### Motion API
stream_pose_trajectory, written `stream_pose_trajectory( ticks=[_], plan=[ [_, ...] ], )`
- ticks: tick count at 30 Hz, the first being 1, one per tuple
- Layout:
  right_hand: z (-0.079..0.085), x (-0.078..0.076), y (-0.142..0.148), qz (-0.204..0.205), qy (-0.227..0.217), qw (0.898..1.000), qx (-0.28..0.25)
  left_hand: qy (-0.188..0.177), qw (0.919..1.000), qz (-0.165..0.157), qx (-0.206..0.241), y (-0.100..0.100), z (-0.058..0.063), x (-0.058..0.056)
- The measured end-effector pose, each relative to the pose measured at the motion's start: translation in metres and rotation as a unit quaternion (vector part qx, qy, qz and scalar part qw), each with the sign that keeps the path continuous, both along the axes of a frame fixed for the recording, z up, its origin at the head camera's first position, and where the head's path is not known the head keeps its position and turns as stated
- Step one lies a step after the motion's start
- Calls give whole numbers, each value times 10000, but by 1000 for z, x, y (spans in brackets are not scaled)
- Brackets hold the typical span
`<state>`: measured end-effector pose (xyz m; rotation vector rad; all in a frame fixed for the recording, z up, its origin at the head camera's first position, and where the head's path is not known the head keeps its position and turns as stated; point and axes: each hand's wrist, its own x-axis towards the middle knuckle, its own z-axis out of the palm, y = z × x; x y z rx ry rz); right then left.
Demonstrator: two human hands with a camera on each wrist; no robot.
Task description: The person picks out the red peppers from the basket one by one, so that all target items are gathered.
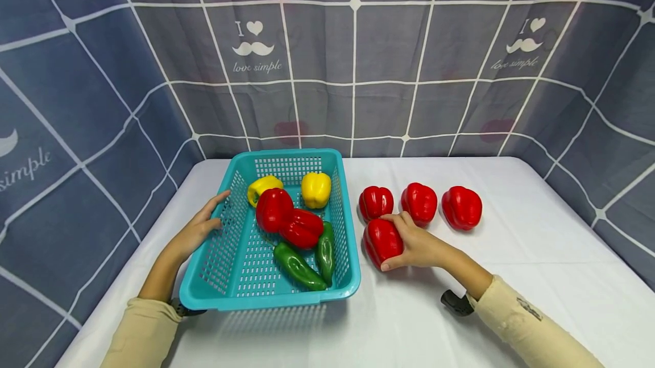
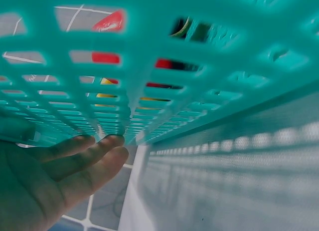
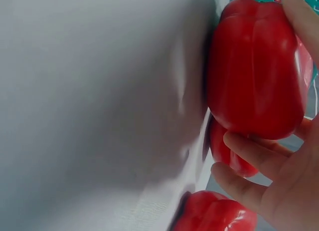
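My left hand (image 1: 197, 231) holds the left rim of a turquoise plastic basket (image 1: 271, 301), thumb over the rim and extended fingers (image 2: 94, 176) against the outer wall. In the basket lie two red bell peppers (image 1: 274, 210), two yellow bell peppers (image 1: 316, 190) and two long green peppers (image 1: 298, 267). Just right of the basket, my right hand (image 1: 417, 243) grips another red bell pepper (image 1: 382, 241) between thumb and fingers. In the right wrist view this red bell pepper (image 3: 256, 71) is low by the white cloth; whether it touches is unclear.
Three more red bell peppers (image 1: 376, 203) (image 1: 419, 204) (image 1: 462, 208) stand in a row behind and right of my right hand. A white cloth (image 1: 537, 277) covers the table. Grey checked curtains (image 1: 389, 44) enclose the back and sides.
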<state>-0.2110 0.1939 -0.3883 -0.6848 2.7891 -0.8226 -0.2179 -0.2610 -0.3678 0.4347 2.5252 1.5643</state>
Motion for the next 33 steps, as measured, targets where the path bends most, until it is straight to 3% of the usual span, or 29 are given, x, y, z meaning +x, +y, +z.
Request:
stream_pose_trajectory(
  ticks=[21,33],
  plan=[
    [-2,6,-4,-110,99,9999,77,20,10000,9,25,0,1,2],
    [12,3,1,93,508,9984,230,-20,10000,36,-18,1,1,2]
  ],
)
